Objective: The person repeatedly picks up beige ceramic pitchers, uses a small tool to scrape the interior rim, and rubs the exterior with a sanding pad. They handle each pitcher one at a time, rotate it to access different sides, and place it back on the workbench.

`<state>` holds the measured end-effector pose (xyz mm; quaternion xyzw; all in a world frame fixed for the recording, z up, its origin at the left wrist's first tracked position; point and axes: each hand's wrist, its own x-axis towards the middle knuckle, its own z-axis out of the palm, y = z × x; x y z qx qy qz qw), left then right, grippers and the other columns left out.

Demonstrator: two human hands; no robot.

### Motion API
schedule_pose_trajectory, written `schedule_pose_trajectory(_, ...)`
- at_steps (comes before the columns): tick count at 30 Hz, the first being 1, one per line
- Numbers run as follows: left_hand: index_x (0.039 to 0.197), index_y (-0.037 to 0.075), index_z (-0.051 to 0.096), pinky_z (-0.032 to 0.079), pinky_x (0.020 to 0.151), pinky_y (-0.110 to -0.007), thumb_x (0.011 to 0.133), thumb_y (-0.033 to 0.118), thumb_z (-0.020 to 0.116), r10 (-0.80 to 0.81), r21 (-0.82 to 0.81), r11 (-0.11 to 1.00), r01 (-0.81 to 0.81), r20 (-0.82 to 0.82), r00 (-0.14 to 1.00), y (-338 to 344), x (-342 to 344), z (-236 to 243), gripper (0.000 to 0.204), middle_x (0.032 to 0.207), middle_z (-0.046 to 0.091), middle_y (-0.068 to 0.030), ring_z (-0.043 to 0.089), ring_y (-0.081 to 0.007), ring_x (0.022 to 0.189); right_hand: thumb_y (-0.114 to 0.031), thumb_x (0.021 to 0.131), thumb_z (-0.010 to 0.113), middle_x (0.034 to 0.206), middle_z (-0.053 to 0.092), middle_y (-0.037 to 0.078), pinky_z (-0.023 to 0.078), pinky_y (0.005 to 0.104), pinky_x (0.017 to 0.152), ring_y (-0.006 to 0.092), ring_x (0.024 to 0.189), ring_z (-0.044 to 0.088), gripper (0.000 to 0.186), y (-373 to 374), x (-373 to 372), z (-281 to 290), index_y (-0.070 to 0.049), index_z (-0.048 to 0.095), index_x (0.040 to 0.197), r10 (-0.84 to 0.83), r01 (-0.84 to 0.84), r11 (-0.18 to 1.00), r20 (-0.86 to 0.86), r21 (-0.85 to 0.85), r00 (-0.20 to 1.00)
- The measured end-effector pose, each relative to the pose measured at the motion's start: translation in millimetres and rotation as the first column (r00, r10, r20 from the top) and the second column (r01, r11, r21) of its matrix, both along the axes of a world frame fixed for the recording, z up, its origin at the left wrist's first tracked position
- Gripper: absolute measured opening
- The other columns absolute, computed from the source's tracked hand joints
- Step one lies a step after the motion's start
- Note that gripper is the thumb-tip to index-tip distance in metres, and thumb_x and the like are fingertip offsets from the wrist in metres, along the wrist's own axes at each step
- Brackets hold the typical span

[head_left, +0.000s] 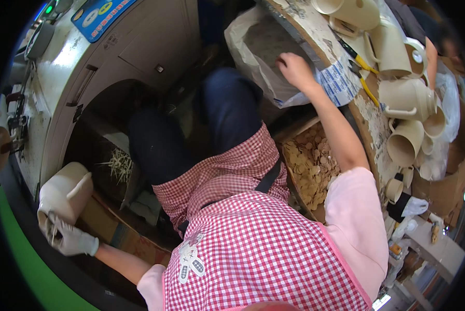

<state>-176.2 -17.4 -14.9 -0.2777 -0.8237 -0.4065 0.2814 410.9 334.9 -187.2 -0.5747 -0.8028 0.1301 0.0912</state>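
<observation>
On the left, a cream plastic jug [61, 189] lies tilted, its handle facing toward my legs. My left hand [71, 237], in a pale glove, grips the jug at its open end, with the fingertips over the rim. My bare right hand [294, 71] is at the upper centre, above the mouth of a whitish plastic bag [245, 39]. Its fingers are curled downward, and whatever they may hold is hidden. The bag hangs open beside the edge of the worn workbench [370, 124].
Several cream jugs [406, 96] crowd the bench at right, beside yellow-handled pliers [364, 62]. Below the bench, a box holds small tan discs [310, 160]. At left stand a machine cabinet [139, 44] and a green conveyor belt [27, 259]. Thin pale scraps [119, 165] lie near my legs.
</observation>
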Motion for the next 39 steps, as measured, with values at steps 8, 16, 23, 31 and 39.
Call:
schedule_pose_trajectory(8,0.113,-0.019,0.067,0.058,0.100,-0.034,0.100,-0.002,0.066,-0.264,0.074,0.963,0.257,0.105,0.959,1,-10,-14,0.022,0.130,0.065,-0.0174,0.070,-0.0246,0.106,-0.031,0.092,0.062,0.107,0.074,0.023,0.054,0.0517,0.093,0.0438,0.101,0.070,0.029,77,8,-159,-0.009,0.079,0.101,-0.167,0.165,0.964,0.010,-0.207,0.986)
schedule_pose_trajectory(16,0.130,0.000,0.068,0.056,0.100,-0.036,0.094,0.012,0.077,-0.145,-0.288,0.956,0.062,-0.276,0.950,28,23,-12,0.040,0.129,0.071,-0.0137,0.070,-0.0243,0.112,-0.045,0.098,0.056,0.096,0.075,0.023,0.056,0.0504,0.080,0.0405,0.091,0.073,0.044,83,78,-203,-0.007,0.078,0.094,-0.204,0.196,0.964,-0.025,-0.177,0.979)
schedule_pose_trajectory(23,0.137,-0.003,0.058,0.051,0.106,-0.038,0.076,0.017,0.095,-0.322,0.011,0.946,0.323,-0.052,0.945,47,29,-45,0.074,0.132,0.066,-0.0155,0.066,-0.0268,0.120,-0.027,0.097,0.071,0.100,0.077,0.018,0.053,0.0387,0.086,0.0258,0.089,0.071,0.034,32,125,-170,0.004,0.073,0.111,-0.320,0.295,0.947,-0.346,-0.125,0.882)
schedule_pose_trajectory(31,0.141,-0.005,0.054,0.057,0.099,-0.041,0.070,0.023,0.098,-0.485,-0.098,0.871,0.482,-0.007,0.875,20,90,2,0.088,0.129,0.067,-0.0191,0.069,-0.0317,0.114,-0.021,0.104,0.065,0.105,0.073,0.014,0.055,0.0321,0.088,0.0176,0.093,0.068,0.028,-44,-10,-8,0.002,0.065,0.120,-0.303,0.212,0.952,-0.790,-0.222,0.533)
schedule_pose_trajectory(39,0.146,0.000,0.053,0.052,0.100,-0.045,0.062,0.023,0.099,-0.791,-0.157,0.585,0.796,0.109,0.603,32,171,11,0.098,0.130,0.068,-0.0128,0.065,-0.0323,0.120,0.001,0.097,0.067,0.121,0.074,0.018,0.062,0.0257,0.073,0.0240,0.099,0.077,0.038,-183,-202,189,-0.006,0.068,0.134,0.025,-0.706,0.694,-0.974,-0.145,0.224)
